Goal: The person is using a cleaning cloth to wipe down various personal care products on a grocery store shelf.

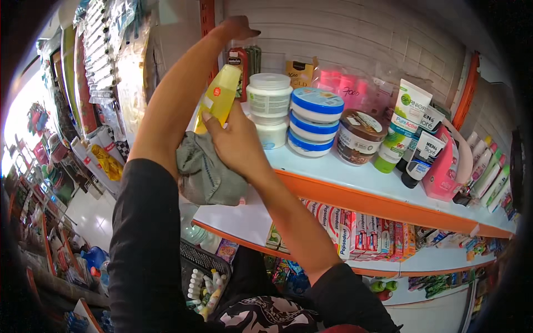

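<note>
My right hand (233,145) grips a yellow translucent bottle (220,95) with a small red sticker, tilted with its narrow end up. A crumpled grey cloth (208,170) hangs beneath the bottle, against the same hand. My left hand (239,29) reaches past the bottle to the back left of the top shelf (275,158). It hovers over a red bottle (239,62) and several dark green bottles (254,58); whether its fingers touch any is unclear. White jars (270,93) stand stacked just right of the yellow bottle.
Blue-lidded tubs (314,125), a brown-lidded tub (360,137), a Garnier tube (404,125) and a pink box (447,170) line the shelf. Pepsodent boxes (354,229) fill the shelf below. A black basket (204,254) holds several small bottles. An orange post (208,25) rises at the shelf's left.
</note>
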Motion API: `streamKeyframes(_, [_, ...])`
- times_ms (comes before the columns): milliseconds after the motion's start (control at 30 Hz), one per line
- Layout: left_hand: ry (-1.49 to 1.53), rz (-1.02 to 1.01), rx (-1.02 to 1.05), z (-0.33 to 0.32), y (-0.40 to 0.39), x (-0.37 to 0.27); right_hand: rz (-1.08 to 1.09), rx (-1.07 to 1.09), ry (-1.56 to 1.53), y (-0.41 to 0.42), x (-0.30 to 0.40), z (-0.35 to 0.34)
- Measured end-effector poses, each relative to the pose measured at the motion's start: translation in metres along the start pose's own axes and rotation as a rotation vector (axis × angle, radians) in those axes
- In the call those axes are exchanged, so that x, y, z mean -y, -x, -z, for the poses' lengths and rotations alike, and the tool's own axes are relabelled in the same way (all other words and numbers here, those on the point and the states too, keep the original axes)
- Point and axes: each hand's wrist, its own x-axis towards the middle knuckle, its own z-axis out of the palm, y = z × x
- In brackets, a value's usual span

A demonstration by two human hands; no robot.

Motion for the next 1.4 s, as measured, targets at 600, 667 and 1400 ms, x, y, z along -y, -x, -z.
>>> streamKeyframes(600, [-0.058, 0.065, 0.045, -0.018, 0.014, -0.004, -0.099, 0.0, 0.04, 0.0, 0.002, 0.006])
streamKeyframes(667, [0.008, 0.097, 0.032, -0.004, 0.028, -0.015, -0.073, -0.015, 0.053, -0.001, -0.001, 0.007])
streamKeyframes(1400, [0.368, 0.091, -0.423, 0.134, 0.169, 0.068, -0.019, -0.006, 0.086, 0.0, -0.011, -0.002])
